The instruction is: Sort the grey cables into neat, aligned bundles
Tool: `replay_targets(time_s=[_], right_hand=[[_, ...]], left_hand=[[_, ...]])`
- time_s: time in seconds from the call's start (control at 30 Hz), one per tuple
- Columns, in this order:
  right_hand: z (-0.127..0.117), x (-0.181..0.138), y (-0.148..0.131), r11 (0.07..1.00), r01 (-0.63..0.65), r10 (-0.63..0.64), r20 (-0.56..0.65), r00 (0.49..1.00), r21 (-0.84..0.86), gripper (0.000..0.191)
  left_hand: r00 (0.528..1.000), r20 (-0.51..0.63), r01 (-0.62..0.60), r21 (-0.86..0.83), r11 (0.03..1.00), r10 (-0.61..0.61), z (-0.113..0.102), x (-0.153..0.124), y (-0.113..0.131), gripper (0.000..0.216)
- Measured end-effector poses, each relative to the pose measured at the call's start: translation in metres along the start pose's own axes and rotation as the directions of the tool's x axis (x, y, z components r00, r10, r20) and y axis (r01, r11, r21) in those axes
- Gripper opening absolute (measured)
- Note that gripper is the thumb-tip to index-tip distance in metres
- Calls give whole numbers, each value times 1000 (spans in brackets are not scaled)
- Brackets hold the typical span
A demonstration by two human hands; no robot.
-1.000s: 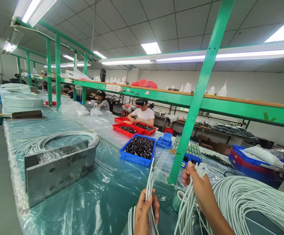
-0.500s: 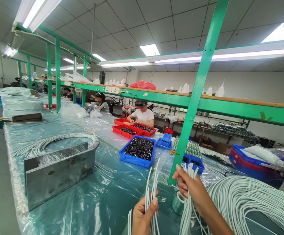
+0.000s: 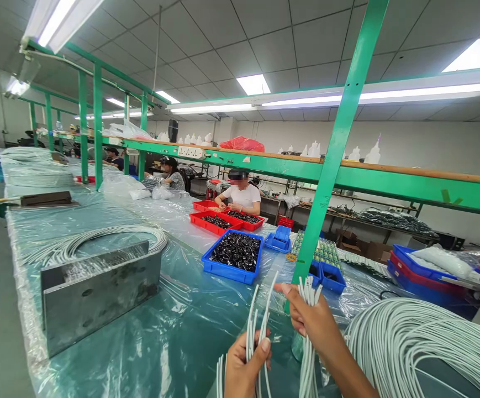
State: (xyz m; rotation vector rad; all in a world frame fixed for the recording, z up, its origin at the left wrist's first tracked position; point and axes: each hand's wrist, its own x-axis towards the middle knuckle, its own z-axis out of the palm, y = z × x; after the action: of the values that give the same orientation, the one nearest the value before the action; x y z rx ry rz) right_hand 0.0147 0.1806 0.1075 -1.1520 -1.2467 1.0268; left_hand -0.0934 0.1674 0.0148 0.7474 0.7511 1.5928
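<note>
Several white cables point(image 3: 251, 326) stand up out of my left hand point(image 3: 244, 362), whose thumb presses them against the fingers. My right hand point(image 3: 310, 315) is closed round a thicker bunch of white cables point(image 3: 308, 354), their cut ends showing above the fist. Its index finger points left, close to the tip of one cable in my left hand; I cannot tell whether they touch. Partly behind the right hand's bunch stands a green spool point(image 3: 296, 345). A large coil of white cable point(image 3: 413, 342) lies to the right of my right forearm.
A metal channel block point(image 3: 103, 298) and a smaller cable coil point(image 3: 111, 235) sit on the plastic-covered table point(image 3: 140, 354). Beyond my hands are a blue tray point(image 3: 233, 271) of black parts, red trays point(image 3: 215, 224) and a green post point(image 3: 333, 166). A co-worker point(image 3: 242, 193) sits opposite.
My right hand has moved left with its cable bunch, and its index finger has come near a cable tip in my left hand. The left hand has barely moved.
</note>
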Motion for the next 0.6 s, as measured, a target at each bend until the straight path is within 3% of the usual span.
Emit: replay_targets(time_s=[0.47, 0.6], right_hand=[[5, -1, -1, 998, 28, -25, -65, 998, 54, 65], [3, 1, 0, 996, 85, -81, -120, 989, 24, 53]], left_hand=[[1000, 19, 4, 29, 1000, -5, 4, -3, 2, 45], [1000, -7, -5, 48, 999, 5, 3, -3, 2, 45]])
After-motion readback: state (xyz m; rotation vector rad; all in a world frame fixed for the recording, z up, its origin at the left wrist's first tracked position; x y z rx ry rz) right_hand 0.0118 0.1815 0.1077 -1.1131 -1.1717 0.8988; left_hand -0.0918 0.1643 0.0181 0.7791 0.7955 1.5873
